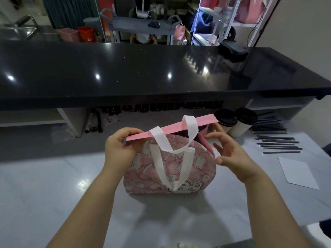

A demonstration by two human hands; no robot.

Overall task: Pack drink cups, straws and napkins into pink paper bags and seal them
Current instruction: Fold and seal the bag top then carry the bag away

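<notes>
A pink patterned paper bag with white handles stands on the white worktop in front of me. Its plain pink top flap lies folded over the mouth. My left hand pinches the flap's left end. At the bag's right side my right hand hovers with fingers spread, fingertips near the flap's right end. Two white drink cups with black lids stand behind the bag to the right. Several wrapped dark straws lie further right. A white napkin lies flat near the right edge.
A long glossy black counter runs across above the worktop, with a dark bundle on its right end. Under it sit a row of small dark bottles and pens. Shelves, bins and a cart fill the background.
</notes>
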